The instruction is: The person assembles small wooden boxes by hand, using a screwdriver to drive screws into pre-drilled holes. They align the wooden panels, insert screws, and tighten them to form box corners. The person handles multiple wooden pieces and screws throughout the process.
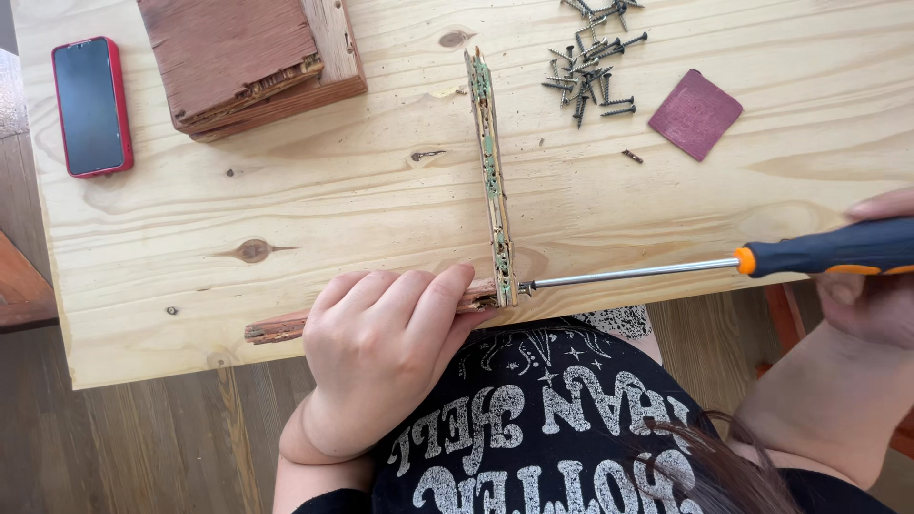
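**Screwdriver meets worn wood on a pine table**

The left hand (pixel 381 357) presses flat on a short weathered strip (pixel 286 326) at the near edge of the pale knotty table (pixel 286 209). The right hand (pixel 871 276) grips a screwdriver (pixel 685 269), its tip at an upright green-flecked strip (pixel 490 162). Screws (pixel 590 62), a sandpaper square (pixel 695 113), stacked boards (pixel 252 57) and a red phone (pixel 90 107) lie beyond, over plank flooring (pixel 143 447).
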